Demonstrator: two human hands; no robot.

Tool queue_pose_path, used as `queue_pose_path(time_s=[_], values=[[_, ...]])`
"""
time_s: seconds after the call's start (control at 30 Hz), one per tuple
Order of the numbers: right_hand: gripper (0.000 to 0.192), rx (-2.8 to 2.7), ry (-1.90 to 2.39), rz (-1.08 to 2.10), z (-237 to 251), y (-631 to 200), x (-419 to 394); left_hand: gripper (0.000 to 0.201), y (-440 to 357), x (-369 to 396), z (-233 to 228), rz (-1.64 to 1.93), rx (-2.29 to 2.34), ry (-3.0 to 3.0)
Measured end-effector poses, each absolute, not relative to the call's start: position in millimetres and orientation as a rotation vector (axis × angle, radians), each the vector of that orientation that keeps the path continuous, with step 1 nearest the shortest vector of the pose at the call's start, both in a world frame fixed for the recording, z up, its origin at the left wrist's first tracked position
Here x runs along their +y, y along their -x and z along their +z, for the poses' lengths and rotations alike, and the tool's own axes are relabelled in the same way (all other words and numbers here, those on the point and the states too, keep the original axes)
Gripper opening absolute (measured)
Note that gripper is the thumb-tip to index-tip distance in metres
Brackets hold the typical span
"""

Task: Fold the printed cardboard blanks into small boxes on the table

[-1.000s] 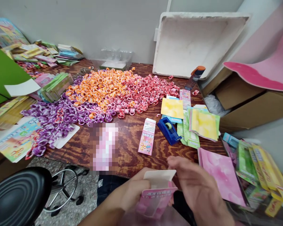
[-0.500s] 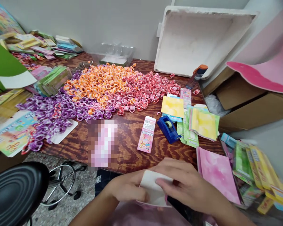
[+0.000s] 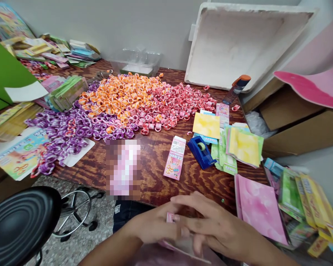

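No txt legible. Held pink carton (image 3: 170, 217): mostly hidden. Pink box (image 3: 174, 160) on table (image 3: 152, 181): lettering & barcode (image 3: 175, 142), too sm. to read; ditto lettering on printed sheet (image 3: 18, 153), L, & yellow boxes (image 3: 310, 197), R.

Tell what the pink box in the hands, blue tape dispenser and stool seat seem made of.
Pink box: probably thin printed card; a thin edge shows, though most is hidden.
Blue tape dispenser: likely hard moulded plastic, smooth, from its even colour and crisp edges.
Stool seat: black with a soft sheen and ridged rings; plastic or rubbery foam, I cannot tell.
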State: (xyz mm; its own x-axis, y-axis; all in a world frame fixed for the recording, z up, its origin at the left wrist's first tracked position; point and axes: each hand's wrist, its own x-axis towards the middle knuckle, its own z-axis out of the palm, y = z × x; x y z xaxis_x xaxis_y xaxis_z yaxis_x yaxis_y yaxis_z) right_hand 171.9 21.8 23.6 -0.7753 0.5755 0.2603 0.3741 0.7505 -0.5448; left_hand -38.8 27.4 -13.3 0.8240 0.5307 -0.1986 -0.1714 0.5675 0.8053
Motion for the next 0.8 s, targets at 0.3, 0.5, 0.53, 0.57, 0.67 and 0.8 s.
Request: queue_pose_path(time_s=[0.3,0.5,0.53,0.57,0.67,0.8], values=[[0.028,-1.968,1.012,0.969,9,-192,8,0.056,42,29,-16,0.363,0.510,-0.631],[0.039,-1.921,0.975,0.572,-25,-164,-30,0.031,50,28,-15,0.493,0.626,-0.691],[0.037,-1.897,1.007,0.566,-30,-154,-34,0.030,53,27,-14,0.491,0.654,-0.722],[0.030,-1.851,1.048,0.566,-34,-145,-37,0.032,55,26,-13,0.484,0.672,-0.747],[0.016,-1.714,1.125,0.559,-41,-124,-37,0.039,59,21,-12,0.504,0.739,-0.765],[0.019,-1.701,1.143,0.571,-44,-119,-30,0.030,54,14,-15,0.581,0.823,-0.705]])
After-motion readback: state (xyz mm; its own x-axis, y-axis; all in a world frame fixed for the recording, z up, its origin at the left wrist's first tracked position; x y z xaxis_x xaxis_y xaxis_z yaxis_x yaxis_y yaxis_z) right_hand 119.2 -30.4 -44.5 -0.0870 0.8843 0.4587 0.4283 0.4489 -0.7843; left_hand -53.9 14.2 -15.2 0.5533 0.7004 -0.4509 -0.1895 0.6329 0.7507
